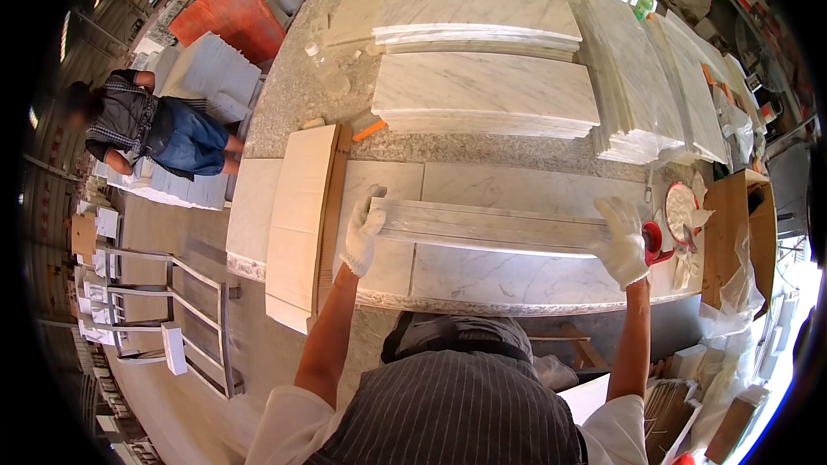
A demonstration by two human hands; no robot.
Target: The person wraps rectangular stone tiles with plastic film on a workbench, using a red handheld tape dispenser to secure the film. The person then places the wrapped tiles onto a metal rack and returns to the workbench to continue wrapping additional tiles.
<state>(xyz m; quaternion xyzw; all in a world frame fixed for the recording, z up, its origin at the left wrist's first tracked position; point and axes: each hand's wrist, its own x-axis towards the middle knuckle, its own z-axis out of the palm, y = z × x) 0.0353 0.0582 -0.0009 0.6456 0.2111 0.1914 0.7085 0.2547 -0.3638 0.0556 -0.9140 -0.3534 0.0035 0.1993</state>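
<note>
White marble strips, stacked together, spanned left to right over the near side of the bench; they were probably heavy, stiff, smooth and brittle, best taken at both ends. The left hand and right hand, gloved, reached forward on spread arms, each grip clasping an end.

Strip w/ end hidden by R hand

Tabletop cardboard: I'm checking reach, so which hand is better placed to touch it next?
Left, probably: the left hand is nearer the cardboard, while the right hand is at the opposite end of the marble strips. Both hold them.
</note>
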